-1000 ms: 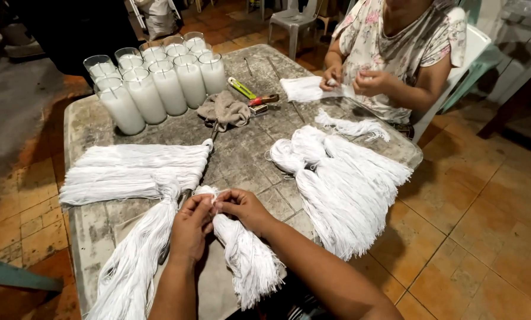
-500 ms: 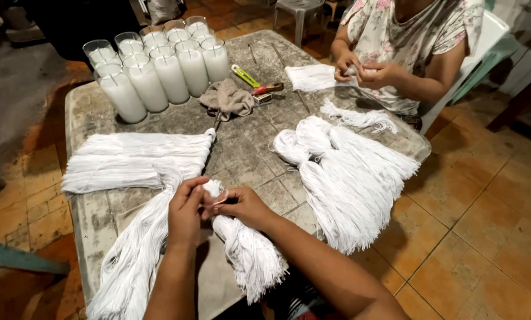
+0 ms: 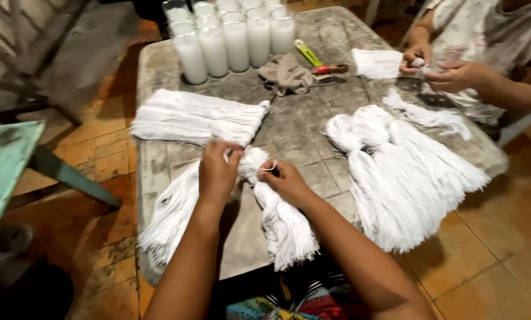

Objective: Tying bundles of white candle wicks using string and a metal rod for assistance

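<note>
White string bundle (image 3: 280,222) lies on the stone table (image 3: 301,127), its looped top near the table's middle and its loose ends hanging over the near edge. The left hand (image 3: 217,172) pinches the top of the bundle, and the right hand (image 3: 286,181) holds a single strand curled by its fingers. Farther on the table stand glass candles (image 3: 230,38), and another person's hands (image 3: 449,68) work with white string at the far right edge.

Nine glass candles (image 3: 236,38) stood far off; four white string bundles (image 3: 197,115) lay about, plus one cloth (image 3: 286,72) and four hands.
</note>
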